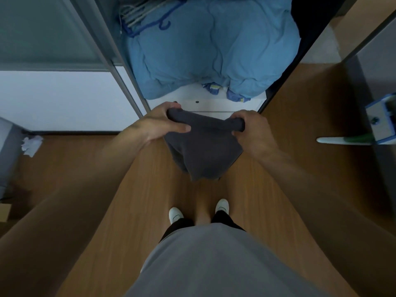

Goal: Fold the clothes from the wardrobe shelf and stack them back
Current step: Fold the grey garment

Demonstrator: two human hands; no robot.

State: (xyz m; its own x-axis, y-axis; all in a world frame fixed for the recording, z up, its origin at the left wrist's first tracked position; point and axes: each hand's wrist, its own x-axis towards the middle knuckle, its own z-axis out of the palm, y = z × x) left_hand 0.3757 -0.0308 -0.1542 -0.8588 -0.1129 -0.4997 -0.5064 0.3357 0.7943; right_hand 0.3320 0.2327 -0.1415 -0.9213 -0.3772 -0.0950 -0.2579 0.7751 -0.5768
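Note:
A dark grey garment hangs in the air in front of the open wardrobe, above the wooden floor. My left hand grips its upper left corner, with the thumb lying across the cloth. Its bunched upper right corner is held in my right hand. The cloth sags between both hands and tapers to a point below. Behind it the white wardrobe shelf carries a large light-blue bundle of bedding.
Blue and pale hangers lie at the back left of the shelf. A grey sliding door frame stands on the left. Crumpled paper lies by a grey bin. A blue-and-white mop head is at the right. My feet stand below.

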